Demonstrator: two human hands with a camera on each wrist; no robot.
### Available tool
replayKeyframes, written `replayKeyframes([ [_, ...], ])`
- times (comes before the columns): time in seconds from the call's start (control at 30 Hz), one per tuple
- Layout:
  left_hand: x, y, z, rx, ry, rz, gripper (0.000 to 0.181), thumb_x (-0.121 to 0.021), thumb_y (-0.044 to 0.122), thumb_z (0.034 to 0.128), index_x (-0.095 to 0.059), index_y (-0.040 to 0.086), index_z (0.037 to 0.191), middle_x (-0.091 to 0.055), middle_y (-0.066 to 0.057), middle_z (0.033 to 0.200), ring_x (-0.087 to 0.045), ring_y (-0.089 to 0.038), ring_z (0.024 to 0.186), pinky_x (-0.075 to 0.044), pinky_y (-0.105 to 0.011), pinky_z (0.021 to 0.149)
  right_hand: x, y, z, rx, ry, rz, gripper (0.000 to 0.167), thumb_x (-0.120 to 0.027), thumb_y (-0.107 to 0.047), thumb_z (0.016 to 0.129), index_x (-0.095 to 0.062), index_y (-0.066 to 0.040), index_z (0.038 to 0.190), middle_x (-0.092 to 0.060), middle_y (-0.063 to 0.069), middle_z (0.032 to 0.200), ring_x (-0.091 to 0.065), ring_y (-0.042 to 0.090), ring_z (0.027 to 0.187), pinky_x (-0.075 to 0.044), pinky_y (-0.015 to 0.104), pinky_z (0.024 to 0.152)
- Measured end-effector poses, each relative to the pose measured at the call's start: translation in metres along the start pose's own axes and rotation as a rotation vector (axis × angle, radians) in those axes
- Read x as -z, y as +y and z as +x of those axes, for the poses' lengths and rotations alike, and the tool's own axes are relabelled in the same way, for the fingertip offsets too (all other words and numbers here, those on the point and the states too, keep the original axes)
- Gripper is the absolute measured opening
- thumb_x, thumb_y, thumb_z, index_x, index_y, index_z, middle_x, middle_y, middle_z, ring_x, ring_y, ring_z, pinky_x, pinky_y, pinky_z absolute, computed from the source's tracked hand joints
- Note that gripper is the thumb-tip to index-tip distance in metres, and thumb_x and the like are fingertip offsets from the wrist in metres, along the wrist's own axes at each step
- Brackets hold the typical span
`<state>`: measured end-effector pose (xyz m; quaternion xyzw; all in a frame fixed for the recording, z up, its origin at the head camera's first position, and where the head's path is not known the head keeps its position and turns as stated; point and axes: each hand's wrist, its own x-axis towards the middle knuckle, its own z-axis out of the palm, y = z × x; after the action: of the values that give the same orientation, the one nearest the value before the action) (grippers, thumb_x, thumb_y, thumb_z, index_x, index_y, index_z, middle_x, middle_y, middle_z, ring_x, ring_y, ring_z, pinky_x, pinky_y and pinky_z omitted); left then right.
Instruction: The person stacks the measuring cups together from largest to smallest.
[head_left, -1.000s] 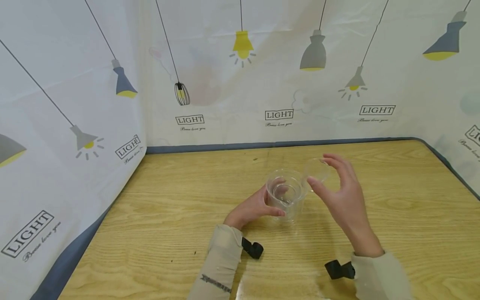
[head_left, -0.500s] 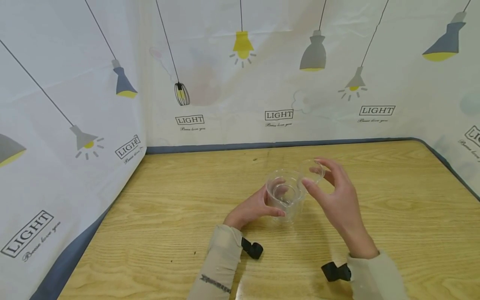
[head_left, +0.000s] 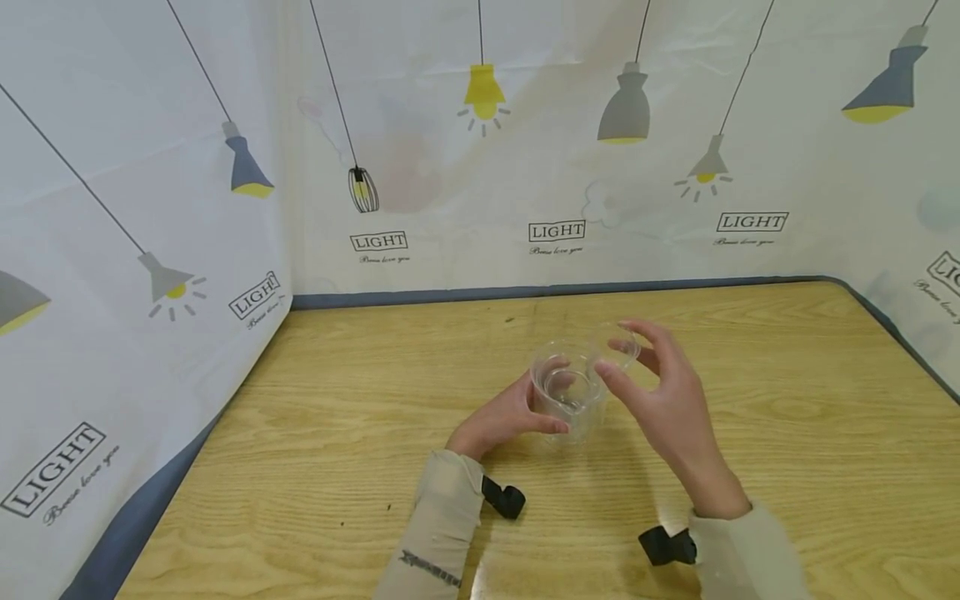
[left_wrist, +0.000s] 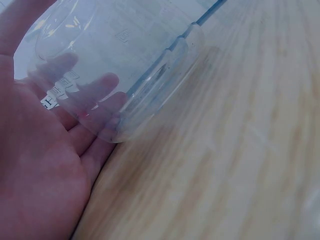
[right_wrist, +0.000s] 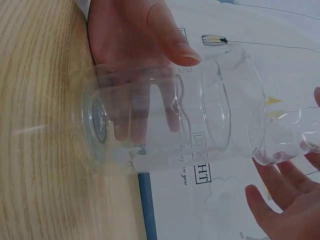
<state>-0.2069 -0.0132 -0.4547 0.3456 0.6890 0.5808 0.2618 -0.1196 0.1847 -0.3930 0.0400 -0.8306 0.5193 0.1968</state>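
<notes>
A clear beaker-like vessel (head_left: pixel 572 412) stands upright on the table, its mouth facing up. Edges inside it suggest another clear vessel nested within, though transparency makes this hard to tell. My left hand (head_left: pixel 510 412) grips its side, thumb in front and fingers behind; in the left wrist view those fingers (left_wrist: pixel 102 107) show through the clear wall. Just right of the mouth, my right hand (head_left: pixel 667 408) holds a smaller clear cup (head_left: pixel 617 335) between thumb and fingers. From the right wrist, this small cup (right_wrist: pixel 287 135) appears close to the large rim; whether they touch is unclear.
The wood-grain table (head_left: pixel 360 400) carries faint reflections and a few dark specks. A white curtain (head_left: pixel 450 167) printed with lamps surrounds the back and sides. Black mounts (head_left: pixel 504 497) sit at both wrists, beside beige sleeves (head_left: pixel 438 525).
My right hand has moved left and slightly down with the small cup, bringing it nearer the large vessel's mouth. The left hand and the vessel have stayed in place.
</notes>
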Motion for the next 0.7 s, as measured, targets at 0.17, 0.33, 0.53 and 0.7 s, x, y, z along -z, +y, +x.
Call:
replayKeyframes([
  [0.17,0.001,-0.001,0.001,-0.010,0.000,-0.007,0.079,-0.072,0.015,0.0750,-0.027,0.026,0.138,-0.038,-0.011,0.137,-0.035,-0.020,0.125,-0.030,-0.028,0.098,-0.003,-0.001,-0.001,0.013,-0.014,-0.014,0.052,-0.062,-0.036,0.082,-0.040,-0.028,0.128,-0.053,-0.001,0.118,-0.051,0.019,0.109,-0.046,0.044,0.078],
  [0.33,0.001,-0.001,0.001,-0.010,0.002,-0.001,0.080,-0.073,0.014,0.0748,-0.025,0.023,0.139,-0.038,-0.012,0.136,-0.036,-0.022,0.124,-0.031,-0.028,0.097,-0.006,0.001,-0.001,0.022,-0.016,-0.046,0.052,-0.063,-0.038,0.082,-0.040,-0.029,0.128,-0.051,-0.001,0.121,-0.052,0.020,0.109,-0.047,0.045,0.074],
  [0.53,0.000,-0.001,0.001,-0.008,0.008,0.013,0.079,-0.073,0.016,0.0749,-0.026,0.027,0.138,-0.038,-0.003,0.137,-0.037,-0.017,0.123,-0.031,-0.028,0.097,-0.010,0.003,-0.002,0.046,-0.022,-0.088,0.056,-0.063,-0.037,0.081,-0.039,-0.024,0.130,-0.049,0.003,0.125,-0.050,0.026,0.111,-0.043,0.053,0.078],
  [0.7,0.001,0.000,0.001,-0.007,0.018,0.030,0.079,-0.073,0.015,0.0745,-0.027,0.028,0.137,-0.038,0.000,0.136,-0.038,-0.014,0.122,-0.032,-0.029,0.097,-0.012,0.003,-0.002,0.048,-0.016,-0.110,0.056,-0.063,-0.038,0.081,-0.039,-0.026,0.131,-0.052,0.004,0.122,-0.051,0.025,0.111,-0.039,0.055,0.082],
])
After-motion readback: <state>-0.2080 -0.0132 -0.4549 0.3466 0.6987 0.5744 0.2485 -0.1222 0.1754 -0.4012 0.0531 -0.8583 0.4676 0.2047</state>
